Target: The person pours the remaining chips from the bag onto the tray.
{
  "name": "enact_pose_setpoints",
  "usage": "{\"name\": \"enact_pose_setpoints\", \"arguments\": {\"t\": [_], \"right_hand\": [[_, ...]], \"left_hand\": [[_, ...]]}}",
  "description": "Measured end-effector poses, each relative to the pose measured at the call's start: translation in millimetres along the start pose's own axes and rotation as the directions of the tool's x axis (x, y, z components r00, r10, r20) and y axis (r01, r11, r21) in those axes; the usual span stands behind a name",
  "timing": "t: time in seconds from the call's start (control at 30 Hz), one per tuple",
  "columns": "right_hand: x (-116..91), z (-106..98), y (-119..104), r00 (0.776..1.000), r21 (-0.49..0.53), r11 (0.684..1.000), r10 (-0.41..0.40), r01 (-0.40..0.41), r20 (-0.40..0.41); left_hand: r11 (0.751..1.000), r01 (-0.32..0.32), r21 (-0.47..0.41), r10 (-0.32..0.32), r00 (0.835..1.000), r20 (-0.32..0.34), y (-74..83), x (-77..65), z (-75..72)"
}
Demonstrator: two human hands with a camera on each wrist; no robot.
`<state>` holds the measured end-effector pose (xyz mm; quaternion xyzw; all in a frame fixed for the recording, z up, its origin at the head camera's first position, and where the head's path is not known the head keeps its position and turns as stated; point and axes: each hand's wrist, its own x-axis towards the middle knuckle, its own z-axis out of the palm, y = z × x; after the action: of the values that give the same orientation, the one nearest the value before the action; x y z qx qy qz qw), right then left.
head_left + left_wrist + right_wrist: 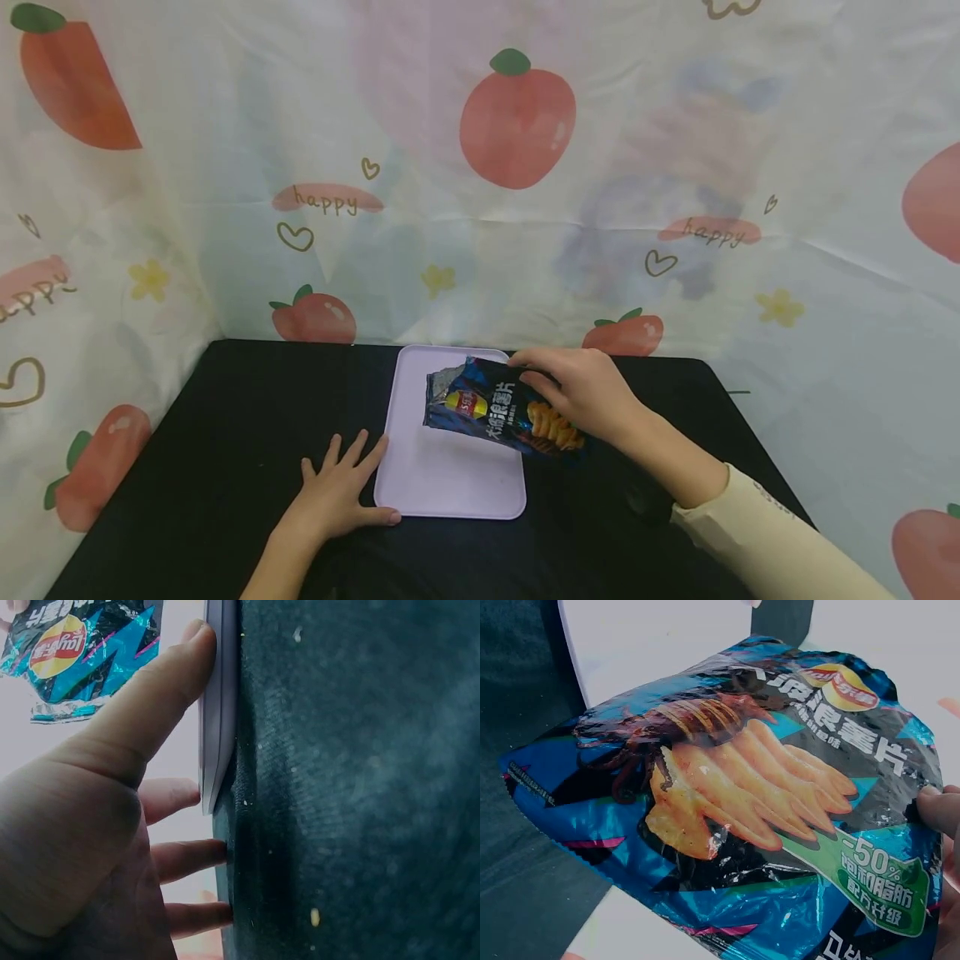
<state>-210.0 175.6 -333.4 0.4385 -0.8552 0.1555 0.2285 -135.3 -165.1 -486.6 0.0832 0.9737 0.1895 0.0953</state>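
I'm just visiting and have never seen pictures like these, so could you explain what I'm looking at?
Happily. There is no machine here, just a person's two bare hands. The wide picture comes from a camera worn on the head, looking forward and down. The two close-ups come from cameras on the wrists, one for each hand.

On the black table lies a pale tray. The left hand is spread at its near left corner, thumb touching the rim. The right hand grips a blue and black chip bag over the tray.
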Motion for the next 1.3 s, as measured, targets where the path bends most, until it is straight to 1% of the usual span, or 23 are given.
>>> {"name": "enact_pose_setpoints", "arguments": {"t": [0.2,0.33,0.47,0.63,0.77,0.83,1.03,1.3], "right_hand": [[12.7,-0.2,-3.4,0.998,-0.020,0.999,-0.040,0.040,0.039],[23.0,-0.9,-6.6,0.995,-0.036,0.998,-0.051,0.054,0.090],[33.6,-2.5,-9.7,0.989,-0.057,0.996,-0.058,0.066,0.139],[47.1,-4.9,-13.8,0.978,-0.056,0.994,-0.081,0.093,0.191],[56.5,-7.7,-16.9,0.970,-0.052,0.992,-0.099,0.114,0.224],[60.3,-9.4,-18.0,0.968,-0.046,0.992,-0.105,0.119,0.228],[66.7,-12.5,-20.8,0.966,-0.049,0.990,-0.116,0.131,0.230],[68.0,-12.5,-22.9,0.959,-0.102,0.988,-0.084,0.115,0.270]], "left_hand": [[1.000,-0.001,-0.006,0.001,1.000,0.005,-0.3,-0.9,0.2],[1.000,0.003,-0.007,-0.003,1.000,0.007,-0.2,-0.9,0.3],[1.000,-0.004,-0.007,0.004,1.000,0.000,-0.2,-0.5,0.4],[1.000,-0.006,-0.004,0.006,1.000,0.001,-1.3,-0.9,1.0],[1.000,-0.004,-0.004,0.004,1.000,0.000,-2.0,-1.6,1.1],[1.000,-0.007,-0.003,0.007,1.000,0.000,-2.0,-1.3,0.9],[1.000,-0.010,-0.007,0.010,1.000,0.001,-1.8,-0.2,0.8],[1.000,-0.009,-0.005,0.009,1.000,0.003,-1.2,-0.8,-0.1]]}}
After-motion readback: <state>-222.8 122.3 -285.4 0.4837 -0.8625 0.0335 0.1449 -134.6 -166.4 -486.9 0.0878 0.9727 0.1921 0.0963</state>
